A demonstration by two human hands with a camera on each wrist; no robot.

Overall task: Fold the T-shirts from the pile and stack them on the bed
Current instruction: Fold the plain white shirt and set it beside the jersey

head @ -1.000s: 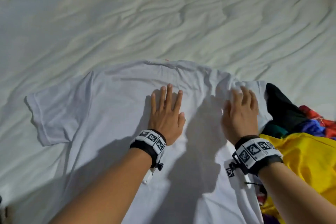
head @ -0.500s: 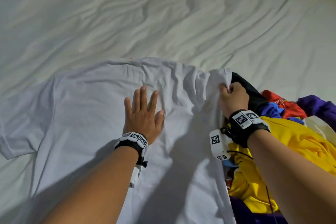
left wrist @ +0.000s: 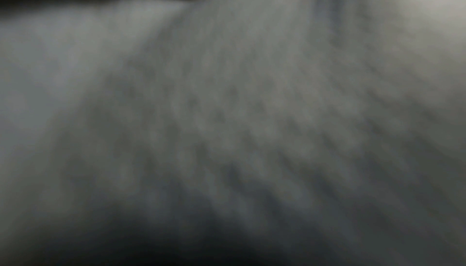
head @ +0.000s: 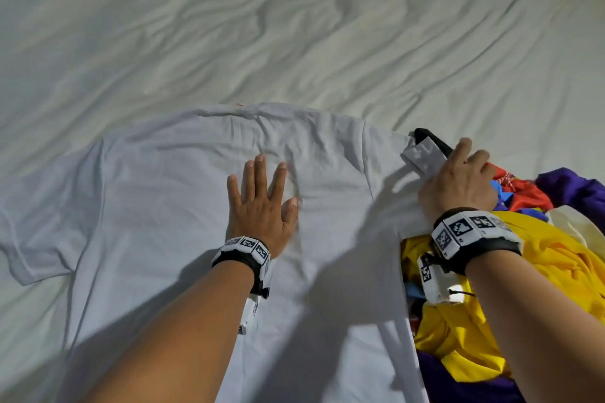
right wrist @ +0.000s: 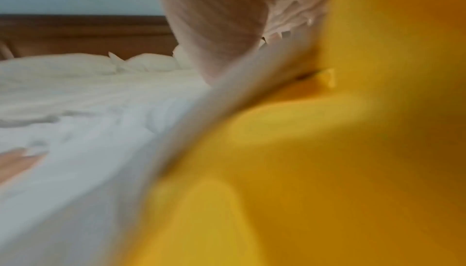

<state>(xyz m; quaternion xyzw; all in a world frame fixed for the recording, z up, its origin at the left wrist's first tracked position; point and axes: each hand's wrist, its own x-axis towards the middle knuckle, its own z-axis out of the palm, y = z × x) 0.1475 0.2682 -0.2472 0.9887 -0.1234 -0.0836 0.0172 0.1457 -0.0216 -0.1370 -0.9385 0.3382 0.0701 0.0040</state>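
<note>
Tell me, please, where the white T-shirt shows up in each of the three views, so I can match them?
Head: the white T-shirt lies spread across the lower middle and left, under the left hand.
Left wrist: blurred white cloth fills nearly the whole picture; probably the shirt.
Right wrist: it runs from lower left up the middle, beside the yellow garment.
Shared landmark: the white bed sheet, in the head and right wrist views.

Your head view is evenly lit and sharp; your arms cast dark shadows across the white T-shirt (head: 170,193). Your left wrist view is dim, wholly blurred. Your right wrist view smears heavily.
</note>
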